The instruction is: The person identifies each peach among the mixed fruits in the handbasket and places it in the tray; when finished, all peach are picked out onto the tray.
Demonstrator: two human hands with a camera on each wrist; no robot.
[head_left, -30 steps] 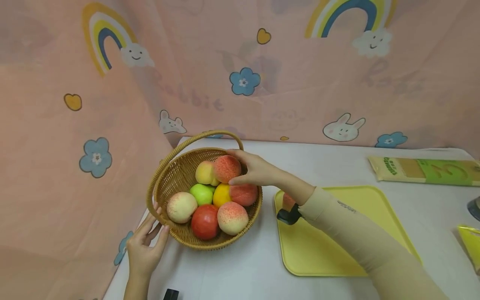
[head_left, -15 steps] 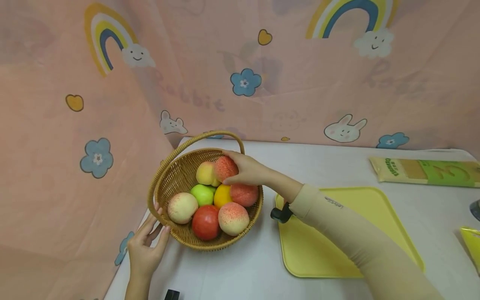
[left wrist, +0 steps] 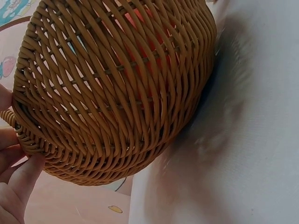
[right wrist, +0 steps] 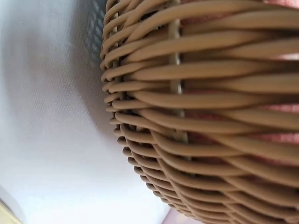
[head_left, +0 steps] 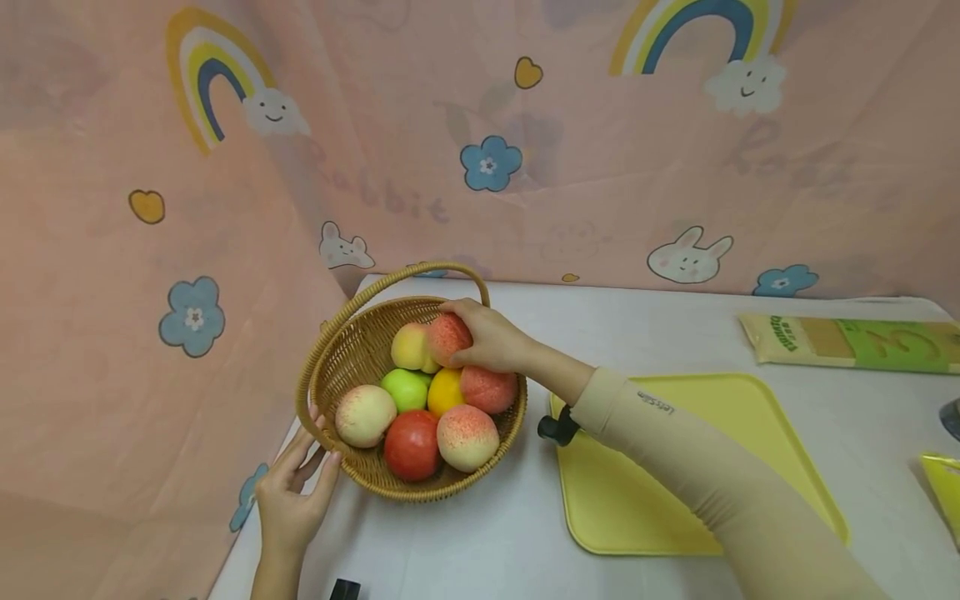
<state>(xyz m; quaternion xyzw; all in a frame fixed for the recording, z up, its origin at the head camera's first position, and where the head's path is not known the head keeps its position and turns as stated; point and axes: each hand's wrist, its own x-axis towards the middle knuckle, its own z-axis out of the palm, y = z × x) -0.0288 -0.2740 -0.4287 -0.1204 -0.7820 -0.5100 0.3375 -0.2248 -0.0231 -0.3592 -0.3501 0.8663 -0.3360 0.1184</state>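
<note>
A wicker basket [head_left: 358, 342] with an arched handle stands at the left of the table. My left hand [head_left: 291, 492] grips its near left rim at the foot of the handle; the left wrist view shows the thumb [left wrist: 28, 179] against the outer weave. At the basket's far right my right hand [head_left: 495, 337] holds a red peach [head_left: 450, 337] between thumb and fingers. Beside that lie a yellow peach [head_left: 411, 347], a green fruit [head_left: 405, 389], an orange-yellow fruit [head_left: 446, 392], a red round fruit [head_left: 412, 446] and several other peaches. The right wrist view shows only woven basket wall [right wrist: 201, 112] up close.
A yellow tray [head_left: 675, 492] lies right of the basket, partly under the right sleeve [head_left: 675, 450]. Behind it lies a long green and tan packet [head_left: 855, 342]. A yellow packet [head_left: 941, 492] shows at the right edge. A pink printed curtain [head_left: 450, 217] closes off the back and left.
My right hand has shifted slightly left with the red peach, and the sleeve has moved left too. A reddish thing at the tray's left side is now hidden. My left hand keeps its place.
</note>
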